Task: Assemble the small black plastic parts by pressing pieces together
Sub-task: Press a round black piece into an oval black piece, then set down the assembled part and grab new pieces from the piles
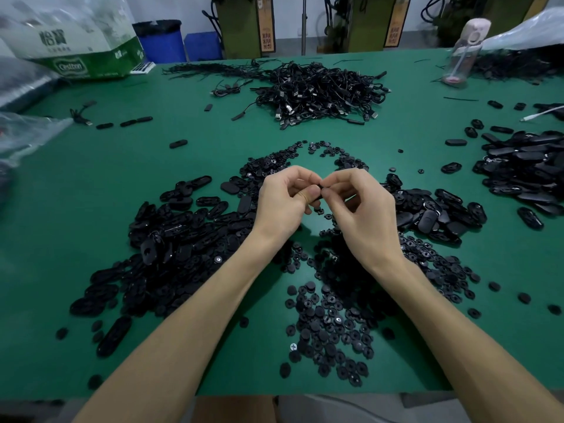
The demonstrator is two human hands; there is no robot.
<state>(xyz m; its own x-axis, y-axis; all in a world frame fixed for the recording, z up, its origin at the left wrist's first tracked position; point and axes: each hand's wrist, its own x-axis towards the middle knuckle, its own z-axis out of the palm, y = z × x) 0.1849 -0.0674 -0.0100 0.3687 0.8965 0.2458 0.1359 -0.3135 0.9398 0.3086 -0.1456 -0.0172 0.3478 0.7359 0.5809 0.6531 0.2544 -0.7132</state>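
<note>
My left hand [285, 199] and my right hand [358, 209] meet above the middle of the green table [213, 141]. Between their fingertips they pinch a small black plastic part [321, 190], mostly hidden by the fingers. Below and around the hands lie heaps of small round black pieces [332, 325]. A heap of oval black shells [171, 239] spreads to the left, and another heap of oval shells [433, 212] lies to the right.
A tangle of black cables [320, 90] sits at the table's back. More oval shells [528, 172] pile at the far right. A clear water bottle [462, 53] stands back right, plastic bags [73, 41] back left. The table's front edge [305, 393] is near my body.
</note>
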